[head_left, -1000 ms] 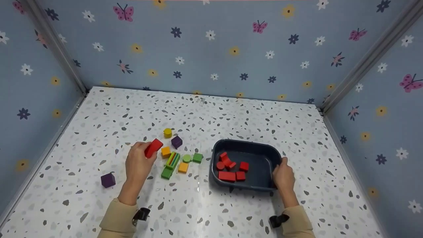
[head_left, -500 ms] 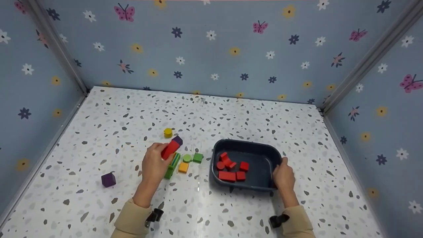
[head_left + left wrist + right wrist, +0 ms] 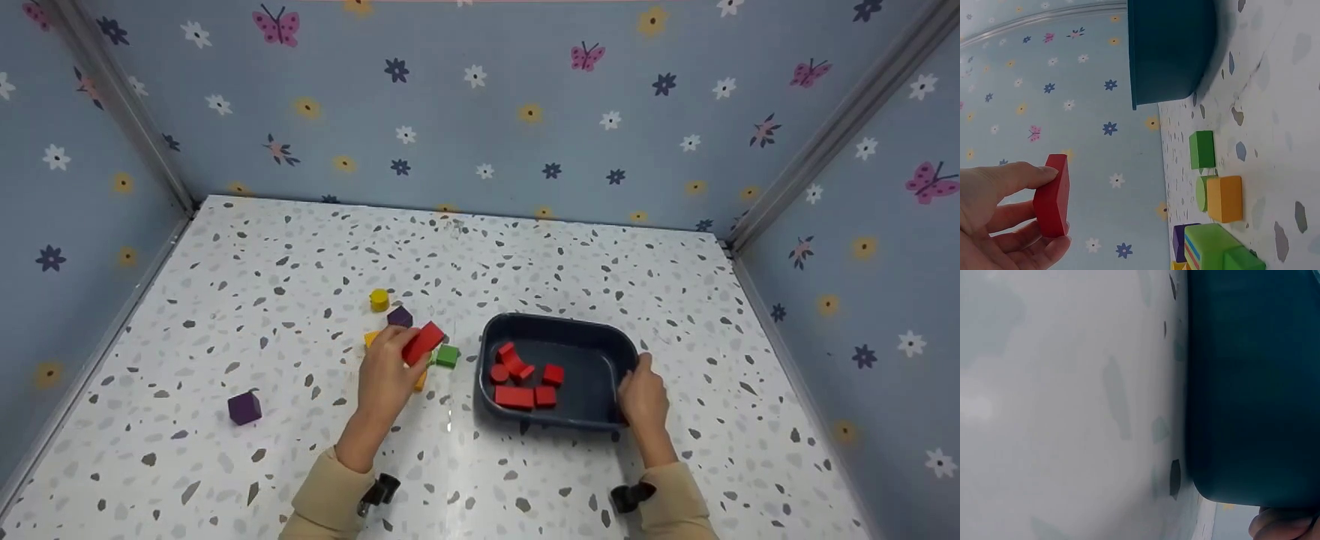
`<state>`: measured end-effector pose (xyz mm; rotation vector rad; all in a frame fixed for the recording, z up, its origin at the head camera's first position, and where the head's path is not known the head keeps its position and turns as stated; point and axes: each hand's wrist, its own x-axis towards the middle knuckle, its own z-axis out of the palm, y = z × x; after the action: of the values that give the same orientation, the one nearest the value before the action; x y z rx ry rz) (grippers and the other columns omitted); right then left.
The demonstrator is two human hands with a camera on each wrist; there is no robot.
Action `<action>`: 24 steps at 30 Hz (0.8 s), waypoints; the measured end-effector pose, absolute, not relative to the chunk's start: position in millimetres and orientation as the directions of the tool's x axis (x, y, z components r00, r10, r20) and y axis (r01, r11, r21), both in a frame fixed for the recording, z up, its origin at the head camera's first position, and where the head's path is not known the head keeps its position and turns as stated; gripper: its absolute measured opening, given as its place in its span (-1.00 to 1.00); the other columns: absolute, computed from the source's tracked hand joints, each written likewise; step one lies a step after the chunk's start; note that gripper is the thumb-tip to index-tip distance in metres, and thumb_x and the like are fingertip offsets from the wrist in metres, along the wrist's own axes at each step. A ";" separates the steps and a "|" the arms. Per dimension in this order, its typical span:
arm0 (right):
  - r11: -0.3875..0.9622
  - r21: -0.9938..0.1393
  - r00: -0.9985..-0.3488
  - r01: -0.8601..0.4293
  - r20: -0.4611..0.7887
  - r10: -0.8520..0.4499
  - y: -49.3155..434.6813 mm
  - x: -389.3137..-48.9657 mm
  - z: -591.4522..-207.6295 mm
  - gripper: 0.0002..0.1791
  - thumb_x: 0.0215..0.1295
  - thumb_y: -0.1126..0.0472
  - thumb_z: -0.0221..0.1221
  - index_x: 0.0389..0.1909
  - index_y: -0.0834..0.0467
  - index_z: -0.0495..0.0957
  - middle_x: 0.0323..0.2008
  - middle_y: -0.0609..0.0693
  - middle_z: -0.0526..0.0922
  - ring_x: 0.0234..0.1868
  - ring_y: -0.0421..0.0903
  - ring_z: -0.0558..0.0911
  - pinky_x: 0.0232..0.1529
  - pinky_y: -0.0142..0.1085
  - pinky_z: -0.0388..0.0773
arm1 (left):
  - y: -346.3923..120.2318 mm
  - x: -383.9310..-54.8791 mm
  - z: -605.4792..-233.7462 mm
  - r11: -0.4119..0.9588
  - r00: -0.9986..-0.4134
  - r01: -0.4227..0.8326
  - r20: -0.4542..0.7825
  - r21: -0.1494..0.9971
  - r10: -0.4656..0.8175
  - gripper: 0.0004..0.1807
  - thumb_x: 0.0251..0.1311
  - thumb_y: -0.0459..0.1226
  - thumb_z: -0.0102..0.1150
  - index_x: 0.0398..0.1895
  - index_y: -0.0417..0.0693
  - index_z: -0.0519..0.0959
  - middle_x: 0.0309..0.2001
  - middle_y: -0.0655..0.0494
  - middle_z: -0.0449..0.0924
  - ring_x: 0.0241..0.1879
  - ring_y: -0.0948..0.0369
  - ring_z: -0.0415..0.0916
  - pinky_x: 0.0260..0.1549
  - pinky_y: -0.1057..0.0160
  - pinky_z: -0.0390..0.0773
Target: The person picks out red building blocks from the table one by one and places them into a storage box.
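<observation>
Pinched between the thumb and fingers of my left hand (image 3: 385, 376) is a red rectangular block (image 3: 424, 343), held in the air over the loose blocks left of the bin. In the left wrist view the red block (image 3: 1053, 197) shows its whole length, clear of the table. My right hand (image 3: 643, 397) grips the right rim of a dark blue bin (image 3: 562, 425). Inside it, toward the left, lie several red blocks (image 3: 514, 397), among them a round one and a curved one. The right wrist view shows the bin's outer wall (image 3: 1258, 394) and a few fingertips (image 3: 1280, 526).
Near my left hand lie a yellow cylinder (image 3: 379, 301), a purple block (image 3: 400, 317), a green block (image 3: 448, 355), an orange block (image 3: 1224, 199), a light green cylinder (image 3: 1202, 193) and a striped block (image 3: 1204, 244). Another purple block (image 3: 244, 408) sits apart at left. Patterned walls enclose the speckled table (image 3: 480, 270).
My left hand has moved right with the red block, from left of the loose blocks to above them, closer to the bin. My right hand and the bin stay in place.
</observation>
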<state>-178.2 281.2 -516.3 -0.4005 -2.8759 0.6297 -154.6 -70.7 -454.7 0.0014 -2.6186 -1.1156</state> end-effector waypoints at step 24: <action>0.867 -0.446 -0.946 0.222 0.117 0.303 281.8 -178.5 -517.4 -0.76 0.22 0.33 -0.08 -0.10 0.30 0.24 -0.40 0.40 0.50 -0.45 0.28 0.53 -0.57 0.05 0.39 | -10.8 -157.8 -450.3 0.673 -0.928 0.307 0.368 0.673 0.055 -0.66 -0.15 -0.33 0.33 -0.22 -0.25 0.58 -0.31 -0.01 0.49 -0.32 0.13 0.44 -0.34 0.23 0.49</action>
<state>-178.5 281.8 -517.4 -0.4055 -2.8567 0.6506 -157.8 -10.8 -450.3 -0.2867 -2.5708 -1.1193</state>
